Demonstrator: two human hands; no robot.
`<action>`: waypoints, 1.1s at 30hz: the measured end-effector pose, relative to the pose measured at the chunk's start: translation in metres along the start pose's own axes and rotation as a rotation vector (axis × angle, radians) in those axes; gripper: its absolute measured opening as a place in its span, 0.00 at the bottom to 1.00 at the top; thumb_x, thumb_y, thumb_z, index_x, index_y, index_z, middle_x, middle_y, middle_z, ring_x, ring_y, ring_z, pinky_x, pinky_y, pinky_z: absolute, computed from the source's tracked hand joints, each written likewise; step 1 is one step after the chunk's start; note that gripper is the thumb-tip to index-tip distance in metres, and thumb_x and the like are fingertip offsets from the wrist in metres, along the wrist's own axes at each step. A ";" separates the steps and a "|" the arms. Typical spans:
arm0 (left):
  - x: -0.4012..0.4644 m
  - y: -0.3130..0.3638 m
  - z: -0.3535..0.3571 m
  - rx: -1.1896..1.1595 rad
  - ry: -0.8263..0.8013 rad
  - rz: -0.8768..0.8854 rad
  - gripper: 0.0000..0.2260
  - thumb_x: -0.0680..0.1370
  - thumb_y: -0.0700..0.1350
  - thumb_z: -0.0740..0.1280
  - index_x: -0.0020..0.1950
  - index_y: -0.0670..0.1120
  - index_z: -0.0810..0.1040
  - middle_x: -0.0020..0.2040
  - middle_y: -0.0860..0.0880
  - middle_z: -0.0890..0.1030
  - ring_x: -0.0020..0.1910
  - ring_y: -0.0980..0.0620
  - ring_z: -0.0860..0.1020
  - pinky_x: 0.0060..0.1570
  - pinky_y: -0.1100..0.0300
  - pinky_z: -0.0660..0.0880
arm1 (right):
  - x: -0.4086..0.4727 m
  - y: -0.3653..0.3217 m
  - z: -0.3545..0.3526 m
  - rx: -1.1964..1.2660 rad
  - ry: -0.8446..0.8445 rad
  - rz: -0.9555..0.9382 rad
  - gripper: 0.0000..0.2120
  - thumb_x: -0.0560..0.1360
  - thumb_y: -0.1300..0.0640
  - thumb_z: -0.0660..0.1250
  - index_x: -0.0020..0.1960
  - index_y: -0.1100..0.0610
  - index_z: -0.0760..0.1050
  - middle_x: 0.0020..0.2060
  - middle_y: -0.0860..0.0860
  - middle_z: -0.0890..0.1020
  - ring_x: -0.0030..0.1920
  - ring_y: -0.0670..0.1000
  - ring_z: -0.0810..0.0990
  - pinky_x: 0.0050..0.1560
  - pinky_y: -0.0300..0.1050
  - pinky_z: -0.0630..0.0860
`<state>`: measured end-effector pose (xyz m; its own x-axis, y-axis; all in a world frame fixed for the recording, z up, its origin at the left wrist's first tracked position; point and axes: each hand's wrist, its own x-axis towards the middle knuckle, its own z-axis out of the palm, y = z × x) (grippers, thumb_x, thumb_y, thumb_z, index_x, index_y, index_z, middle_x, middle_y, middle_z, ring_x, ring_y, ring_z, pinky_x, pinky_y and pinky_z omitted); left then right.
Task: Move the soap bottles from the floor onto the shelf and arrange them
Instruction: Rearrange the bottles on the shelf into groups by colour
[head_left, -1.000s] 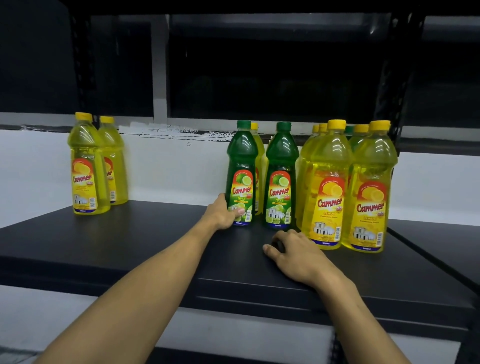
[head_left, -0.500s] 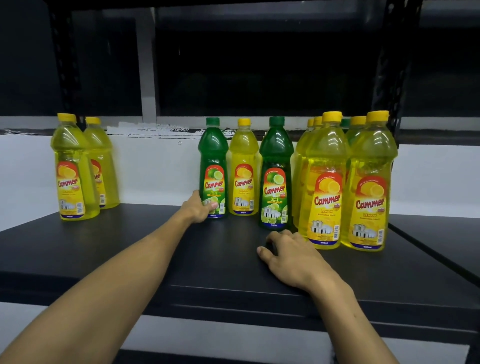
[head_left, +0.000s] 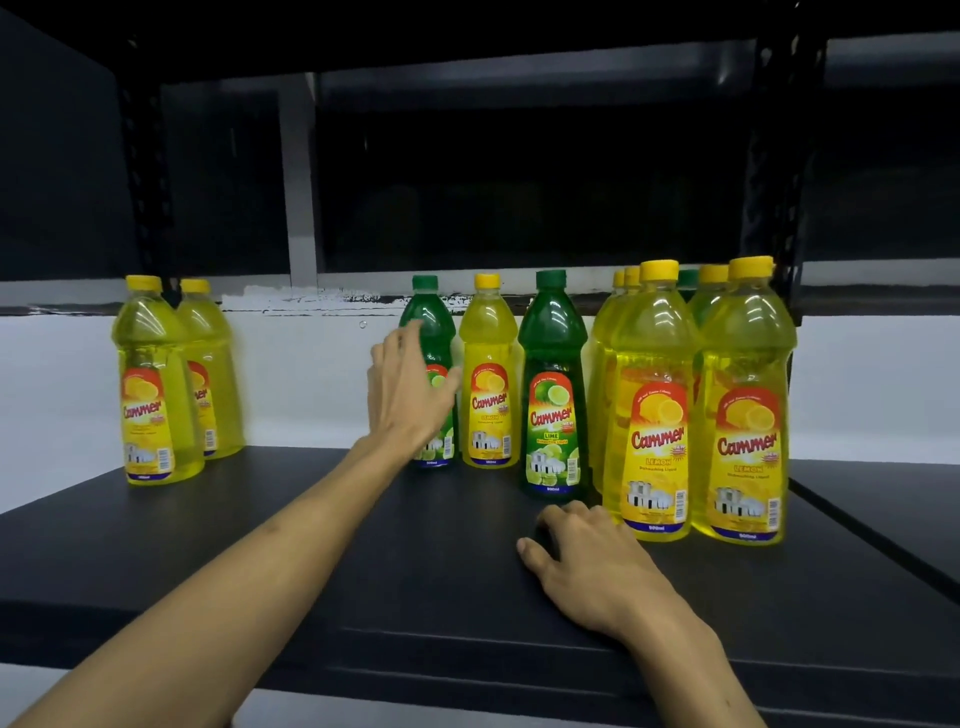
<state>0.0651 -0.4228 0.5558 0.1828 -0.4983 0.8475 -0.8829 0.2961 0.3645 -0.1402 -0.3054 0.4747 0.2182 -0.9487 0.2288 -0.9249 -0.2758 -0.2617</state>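
Observation:
Soap bottles stand on the black shelf (head_left: 291, 525). A small green bottle (head_left: 435, 318) and a small yellow bottle (head_left: 489, 379) are near the back wall. A green lime bottle (head_left: 554, 400) stands further forward. A cluster of large yellow bottles (head_left: 657, 415) fills the right side. Two yellow bottles (head_left: 151, 395) stand at the far left. My left hand (head_left: 406, 395) is raised in front of the small green bottle, fingers spread, holding nothing and hiding part of its label. My right hand (head_left: 592, 569) lies palm down on the shelf just before the lime bottle.
A black upright post (head_left: 769, 171) stands behind the right cluster and another post (head_left: 148, 171) at the left. A dark shelf (head_left: 467, 47) hangs overhead. A white wall (head_left: 322, 384) backs the shelf. A seam (head_left: 872, 540) runs along the shelf's right part.
My left hand slid the small green bottle left and back, uncovering the small yellow bottle, then let go and lifted with fingers spread. My right hand stayed on the shelf.

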 end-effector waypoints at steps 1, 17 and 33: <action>0.008 0.015 -0.002 -0.045 -0.009 0.046 0.33 0.77 0.54 0.70 0.77 0.44 0.63 0.72 0.43 0.70 0.70 0.44 0.67 0.66 0.48 0.69 | 0.000 0.000 0.000 0.001 -0.001 -0.001 0.22 0.83 0.39 0.56 0.71 0.50 0.69 0.68 0.49 0.73 0.69 0.52 0.68 0.71 0.51 0.66; 0.076 0.068 0.032 -0.110 -0.291 -0.158 0.22 0.75 0.55 0.74 0.62 0.44 0.77 0.65 0.42 0.71 0.59 0.41 0.76 0.61 0.51 0.74 | 0.007 0.008 0.000 0.019 -0.007 -0.019 0.22 0.82 0.38 0.56 0.71 0.48 0.70 0.66 0.48 0.71 0.69 0.52 0.67 0.71 0.51 0.64; 0.039 0.064 -0.080 -0.408 -0.512 -0.154 0.30 0.75 0.49 0.76 0.73 0.41 0.72 0.54 0.46 0.81 0.52 0.45 0.82 0.49 0.52 0.80 | -0.001 -0.002 -0.005 0.089 0.069 0.005 0.29 0.80 0.36 0.60 0.75 0.51 0.64 0.69 0.49 0.74 0.69 0.52 0.71 0.68 0.50 0.70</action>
<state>0.0509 -0.3581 0.6431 -0.0238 -0.8532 0.5211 -0.6103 0.4253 0.6684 -0.1398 -0.3028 0.4792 0.1885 -0.9381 0.2907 -0.8941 -0.2864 -0.3443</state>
